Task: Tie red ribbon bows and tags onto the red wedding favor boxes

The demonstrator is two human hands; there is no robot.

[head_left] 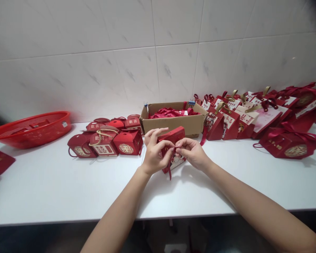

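Note:
A red gift box [177,132] with a pale printed picture stands on the white table in front of me, partly hidden behind my hands. My left hand [158,151] pinches a dark red ribbon [170,172] at the front of the box, with thumb and index finger together and the other fingers raised. Close beside it, my right hand [192,151] pinches the same ribbon with thumb and fingertips. One ribbon end hangs down below my left fingertips. Whether the ribbon is knotted between the fingers is hidden.
Behind the gift box stands an open cardboard box [168,125] of red ribbons. Small red boxes [127,142] sit left of it, and a red plastic basin [42,135] farther left. Several bag-shaped gift boxes [230,123] crowd the right, near a bow-tied box [289,142]. A tiled wall closes the back.

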